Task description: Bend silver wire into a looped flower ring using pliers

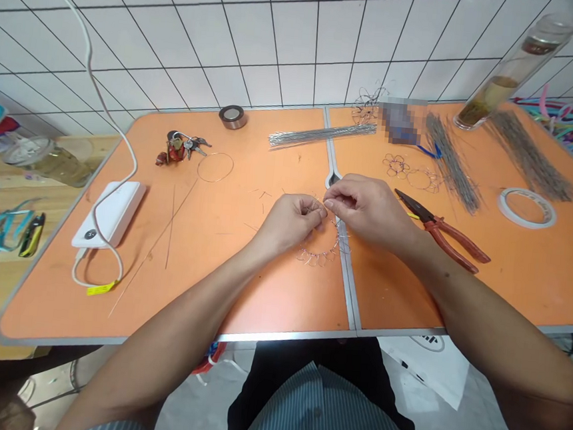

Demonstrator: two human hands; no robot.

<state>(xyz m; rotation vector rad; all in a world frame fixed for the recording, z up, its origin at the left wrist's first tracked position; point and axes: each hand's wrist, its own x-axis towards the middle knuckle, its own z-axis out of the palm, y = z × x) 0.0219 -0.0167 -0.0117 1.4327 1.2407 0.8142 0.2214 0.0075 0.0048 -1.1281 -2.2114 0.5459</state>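
A thin wire ring edged with small loops point(317, 256) hangs low over the orange table, its far side hidden by my fingers. My left hand point(293, 221) is closed, thumb and fingertips pinching the ring's upper left part. Close against it, my right hand point(370, 207) is also closed, its fingertips pinched at the ring's top. Whether a separate wire end lies between the right fingertips is too small to tell. Just right of my right hand rest pliers with red handles point(448, 234), jaws towards the wall. Short wire scraps point(263, 196) lie left of my left hand.
Bundles of straight wire point(321, 136) lie at the back and right. A glass bottle point(509, 80) stands at back right, near a white tape roll point(526, 208). Keys point(185, 146), a dark tape roll point(233, 116) and a cabled white power bank point(110, 213) are to the left.
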